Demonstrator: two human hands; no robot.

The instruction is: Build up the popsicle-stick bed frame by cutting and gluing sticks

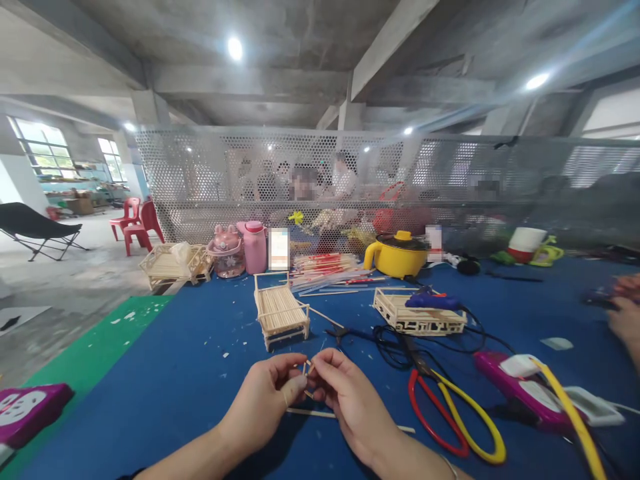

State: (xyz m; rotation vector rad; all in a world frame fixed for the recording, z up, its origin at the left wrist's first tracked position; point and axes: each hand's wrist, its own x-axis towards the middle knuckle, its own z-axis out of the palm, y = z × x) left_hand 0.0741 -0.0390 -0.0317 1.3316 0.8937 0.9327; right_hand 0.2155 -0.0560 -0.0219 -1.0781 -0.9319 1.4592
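Note:
My left hand (267,390) and my right hand (347,393) meet at the front middle of the blue table, thumbs and fingers pinched together. Between the fingertips are small pieces of thin wooden stick (305,368), partly hidden by my fingers. A longer wooden stick (311,413) lies on the table beneath my hands. Just beyond them stands a miniature bed-like frame (281,310) built of pale sticks. To its right, a blue glue gun (435,302) rests on another stick-built frame (420,323). Scissors (424,367) with red and yellow handles lie right of my right hand.
Dark-tipped pliers (340,330) and black cables lie beyond my hands. A purple power strip (525,393) is at right, near another person's hand (627,320). Behind are bundled sticks (325,270), a yellow pot (397,257), a pink jug (255,247) and a perforated screen (200,173).

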